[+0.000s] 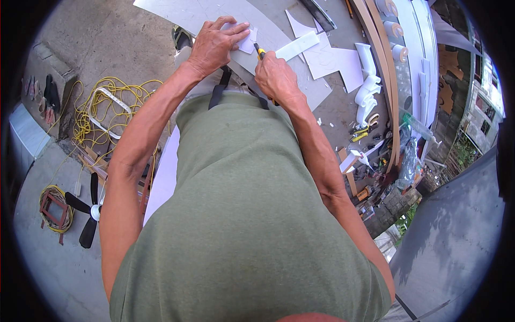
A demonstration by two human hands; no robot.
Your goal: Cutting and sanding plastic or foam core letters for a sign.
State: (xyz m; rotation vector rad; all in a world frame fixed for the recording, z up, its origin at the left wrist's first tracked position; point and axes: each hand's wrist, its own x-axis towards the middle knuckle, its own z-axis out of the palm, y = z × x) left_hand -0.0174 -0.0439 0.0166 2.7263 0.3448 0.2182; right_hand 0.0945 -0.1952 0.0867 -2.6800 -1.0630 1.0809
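Observation:
My left hand (217, 45) lies with its fingers stretched out, pressing a small white cut piece (247, 44) onto a large pale grey sheet (179, 13). Close by on the right, my right hand (276, 75) is closed around a yellow and black utility knife (259, 50). The knife's tip points toward the white piece; whether it touches the piece I cannot tell. Beyond my right hand, a white strip (296, 46) lies across white offcuts (323, 58) with angular and curved edges.
White curled scraps (367, 91) and yellow-handled scissors (365, 127) lie to the right, beside long brown edging strips (390, 80) and white rolls (393, 29). A tangled yellow cord (86, 110) covers the floor at left, near a black-bladed fan (88, 212).

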